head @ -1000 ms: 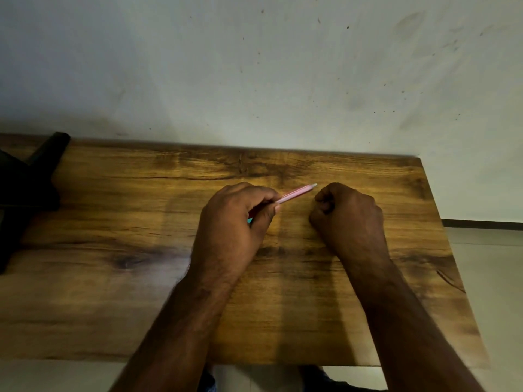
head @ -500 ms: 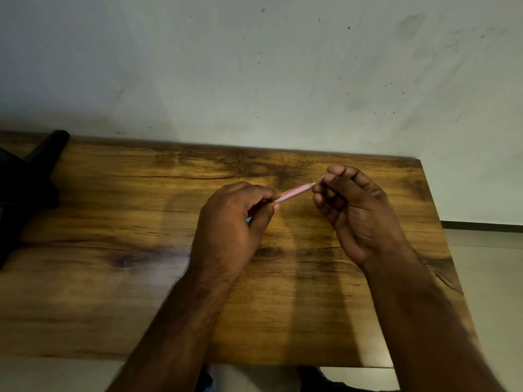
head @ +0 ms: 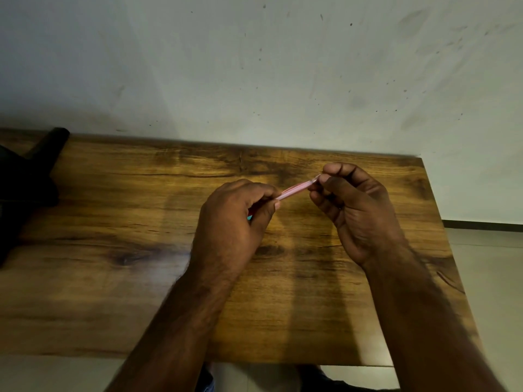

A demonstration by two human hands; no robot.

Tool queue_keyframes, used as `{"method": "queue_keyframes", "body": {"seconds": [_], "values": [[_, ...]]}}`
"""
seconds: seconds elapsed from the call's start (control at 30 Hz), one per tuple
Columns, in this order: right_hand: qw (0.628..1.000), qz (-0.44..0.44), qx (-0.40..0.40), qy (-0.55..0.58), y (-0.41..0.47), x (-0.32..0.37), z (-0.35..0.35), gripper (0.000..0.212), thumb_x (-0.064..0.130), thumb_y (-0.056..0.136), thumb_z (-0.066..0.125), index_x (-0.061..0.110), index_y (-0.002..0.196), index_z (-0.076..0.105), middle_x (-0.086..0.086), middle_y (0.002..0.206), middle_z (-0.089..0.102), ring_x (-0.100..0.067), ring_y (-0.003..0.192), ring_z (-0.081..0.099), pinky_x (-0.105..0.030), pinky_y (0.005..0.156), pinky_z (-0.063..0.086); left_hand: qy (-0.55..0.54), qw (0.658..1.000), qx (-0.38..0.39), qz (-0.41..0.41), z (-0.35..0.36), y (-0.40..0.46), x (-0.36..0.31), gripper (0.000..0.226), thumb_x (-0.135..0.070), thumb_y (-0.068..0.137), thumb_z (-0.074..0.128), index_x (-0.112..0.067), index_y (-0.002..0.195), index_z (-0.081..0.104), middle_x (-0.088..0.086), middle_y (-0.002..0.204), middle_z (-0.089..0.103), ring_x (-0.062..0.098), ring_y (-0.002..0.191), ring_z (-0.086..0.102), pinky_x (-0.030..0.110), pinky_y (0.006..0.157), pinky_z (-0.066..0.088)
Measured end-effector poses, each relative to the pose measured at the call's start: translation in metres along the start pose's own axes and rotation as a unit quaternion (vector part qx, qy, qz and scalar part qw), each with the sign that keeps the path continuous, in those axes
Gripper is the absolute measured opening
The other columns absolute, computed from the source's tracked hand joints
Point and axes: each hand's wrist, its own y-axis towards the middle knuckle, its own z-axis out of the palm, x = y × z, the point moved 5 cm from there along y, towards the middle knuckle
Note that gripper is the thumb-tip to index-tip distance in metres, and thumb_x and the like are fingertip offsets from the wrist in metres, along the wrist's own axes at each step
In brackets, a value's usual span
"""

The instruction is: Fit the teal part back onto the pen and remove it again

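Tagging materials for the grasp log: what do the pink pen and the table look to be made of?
Pen: likely plastic, smooth pink barrel with a light sheen; the left hand grips it, the right hand pinches its tip. Table: wood or wood-look laminate, with brown grain, dark knots and a semi-gloss glare; which one is unclear.

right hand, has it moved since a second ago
Yes. The right hand has lifted off the wooden table, turned palm up and gone toward the wall, pinching the pink pen tip.

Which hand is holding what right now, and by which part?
Both hold one pink pen. The left hand grips its lower barrel, near the teal end. The right hand pinches the far tip between thumb and fingertips, above the wooden table.
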Motion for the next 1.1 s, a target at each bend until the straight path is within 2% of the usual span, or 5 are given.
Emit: {"method": "queue_keyframes", "body": {"seconds": [0.33,0.5,0.8,0.97,1.1], "values": [[1.0,0.003,0.016,0.0,0.0,-0.001,0.001,0.019,0.009,0.077,0.072,0.011,0.095,0.067,-0.006,0.091,0.072,-0.02,0.089,0.074,-0.028,0.077,0.061,0.002,1.0,-0.004,0.001,-0.001,0.0,0.0,0.016,-0.02,0.091,0.076,-0.017,0.107,0.079,-0.004,0.091,0.073,0.016,0.086,0.066,0.043,0.073,0.056],[1.0,0.013,0.017,0.006,0.0,-0.003,0.0,0.013,0.002,0.086,0.069,0.013,0.094,0.066,-0.005,0.09,0.072,-0.02,0.09,0.074,-0.03,0.079,0.061,-0.002,1.0,-0.002,0.0,0.002,0.0,0.0,0.016,-0.02,0.09,0.076,-0.017,0.106,0.079,-0.004,0.088,0.073,0.015,0.083,0.066,0.044,0.072,0.056],[0.999,0.012,0.04,0.012,0.001,-0.003,0.001,0.016,0.009,0.078,0.073,0.016,0.088,0.063,0.0,0.091,0.073,-0.021,0.092,0.073,-0.029,0.074,0.06,-0.032,0.999,0.0,-0.023,0.008,-0.001,0.004,0.018,-0.02,0.093,0.073,-0.018,0.109,0.078,-0.003,0.093,0.075,0.015,0.086,0.068,0.046,0.074,0.059],[0.999,0.018,0.026,-0.006,0.0,-0.004,0.002,0.02,0.004,0.089,0.07,0.014,0.106,0.067,-0.004,0.095,0.074,-0.019,0.089,0.075,-0.03,0.073,0.06,-0.037,0.999,-0.011,-0.033,0.007,-0.001,0.002,0.019,-0.02,0.091,0.076,-0.021,0.11,0.079,-0.007,0.095,0.075,0.008,0.087,0.068,0.039,0.075,0.06],[0.998,0.032,0.035,-0.031,-0.003,-0.008,0.01,0.032,0.005,0.088,0.072,0.011,0.119,0.064,-0.009,0.105,0.078,-0.022,0.091,0.077,-0.028,0.066,0.059,-0.027,0.999,-0.017,-0.043,0.008,-0.002,0.001,0.02,-0.022,0.09,0.077,-0.026,0.109,0.078,-0.013,0.096,0.074,0.0,0.087,0.067,0.023,0.075,0.058]]}}
